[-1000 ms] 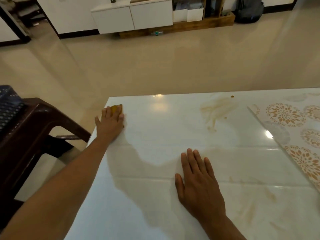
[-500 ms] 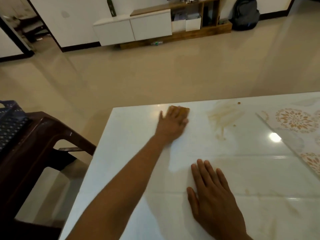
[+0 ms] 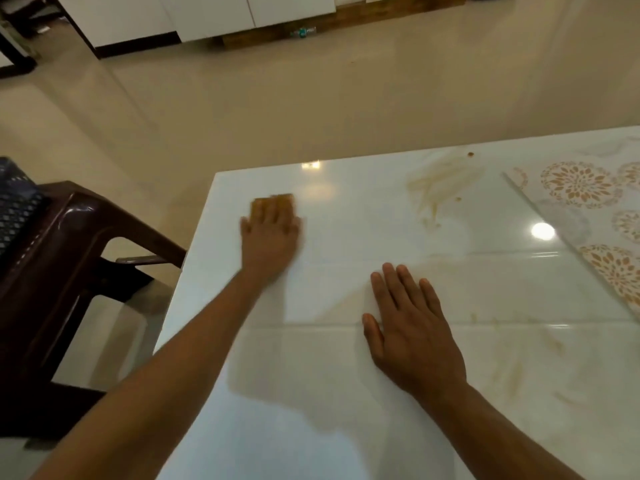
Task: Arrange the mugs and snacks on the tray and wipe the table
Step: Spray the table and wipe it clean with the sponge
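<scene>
My left hand (image 3: pixel 270 237) presses flat on an orange-yellow sponge (image 3: pixel 273 199) near the far left corner of the glossy white table (image 3: pixel 346 427); only the sponge's far edge shows past my straight fingers. My right hand (image 3: pixel 412 327) rests flat on the table nearer to me, palm down, holding nothing. A brownish smear (image 3: pixel 443 183) with a few crumbs lies on the table's far side, to the right of the sponge. No mugs, snacks or tray are in view.
A floral patterned mat (image 3: pixel 588 216) covers the table's right side. A dark brown plastic chair (image 3: pixel 52 271) stands at the table's left edge with a dark blue basket (image 3: pixel 14 209) on it. Beige floor and a white cabinet (image 3: pixel 214 15) lie beyond.
My left hand slid the sponge right along the far edge, from the corner toward the middle, then back left. My right hand stayed flat in place.
</scene>
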